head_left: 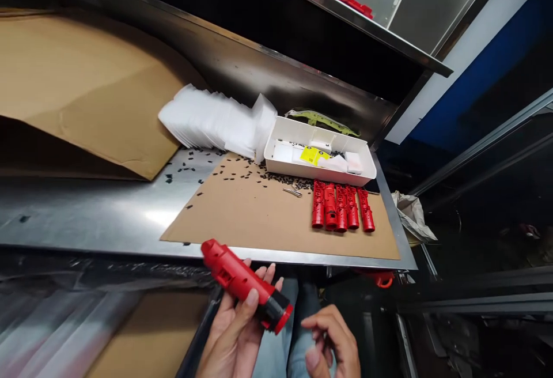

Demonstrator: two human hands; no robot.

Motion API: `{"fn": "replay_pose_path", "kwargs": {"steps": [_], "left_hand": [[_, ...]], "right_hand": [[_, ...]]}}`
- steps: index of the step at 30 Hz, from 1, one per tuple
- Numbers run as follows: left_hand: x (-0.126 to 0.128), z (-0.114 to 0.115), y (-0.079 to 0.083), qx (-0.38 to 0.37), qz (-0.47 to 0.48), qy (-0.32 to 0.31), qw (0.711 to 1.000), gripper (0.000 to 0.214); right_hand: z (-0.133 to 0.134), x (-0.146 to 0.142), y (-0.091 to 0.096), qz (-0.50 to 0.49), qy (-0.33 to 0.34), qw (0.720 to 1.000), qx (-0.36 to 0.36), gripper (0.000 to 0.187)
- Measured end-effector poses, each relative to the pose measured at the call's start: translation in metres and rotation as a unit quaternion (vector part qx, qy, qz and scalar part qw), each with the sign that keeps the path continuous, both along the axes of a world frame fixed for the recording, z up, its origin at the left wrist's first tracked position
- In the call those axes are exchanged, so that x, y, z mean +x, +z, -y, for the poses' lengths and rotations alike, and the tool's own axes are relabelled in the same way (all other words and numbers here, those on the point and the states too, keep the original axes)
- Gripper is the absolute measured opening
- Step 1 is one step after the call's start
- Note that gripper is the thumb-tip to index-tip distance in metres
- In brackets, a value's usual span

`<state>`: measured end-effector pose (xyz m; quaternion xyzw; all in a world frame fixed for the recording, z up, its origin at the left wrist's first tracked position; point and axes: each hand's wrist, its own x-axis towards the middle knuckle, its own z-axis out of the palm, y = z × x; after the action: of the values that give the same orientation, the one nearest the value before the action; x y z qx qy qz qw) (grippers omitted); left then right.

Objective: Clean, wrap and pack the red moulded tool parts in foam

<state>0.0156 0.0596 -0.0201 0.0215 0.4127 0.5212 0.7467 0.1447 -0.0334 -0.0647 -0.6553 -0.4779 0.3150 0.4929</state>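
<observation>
Left of the loosely curled right hand [337,337], grips red tube [239,277] with fingers of left hand [235,335]. Slants lengthwise far-left to near-right.

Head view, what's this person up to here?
The left hand holds a red tube-shaped part with a black band near one end, just off the bench edge. The right hand, loosely curled, is close by but apart from it, with nothing visible in its grasp. Five similar red pieces lie side by side on a cardboard sheet, in front of a white tray.
</observation>
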Motion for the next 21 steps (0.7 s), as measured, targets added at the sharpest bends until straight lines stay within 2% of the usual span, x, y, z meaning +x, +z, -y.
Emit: {"fn": "replay_pose_path", "kwargs": {"steps": [2,4,9,15,21], "left_hand": [[0.01,0.015,0.007,0.007,-0.027,0.002,1.0,0.074],[0.018,0.027,0.014,0.03,-0.065,-0.002,0.997,0.08],[0.038,0.046,0.023,0.047,-0.106,0.007,0.993,0.072],[0.048,0.06,0.016,0.055,-0.091,-0.033,0.994,0.053],[0.044,0.063,0.016,0.08,-0.129,-0.034,0.988,0.067]], "right_hand": [[-0.01,-0.008,0.014,-0.027,-0.029,0.997,0.063,0.051],[-0.013,-0.011,0.02,-0.053,-0.057,0.994,0.075,0.047],[-0.002,0.001,0.012,-0.164,-0.069,0.984,0.031,0.043],[0.009,0.014,0.013,-0.189,-0.068,0.98,0.005,0.044],[0.01,0.014,0.028,-0.23,-0.06,0.971,-0.01,0.035]]}}
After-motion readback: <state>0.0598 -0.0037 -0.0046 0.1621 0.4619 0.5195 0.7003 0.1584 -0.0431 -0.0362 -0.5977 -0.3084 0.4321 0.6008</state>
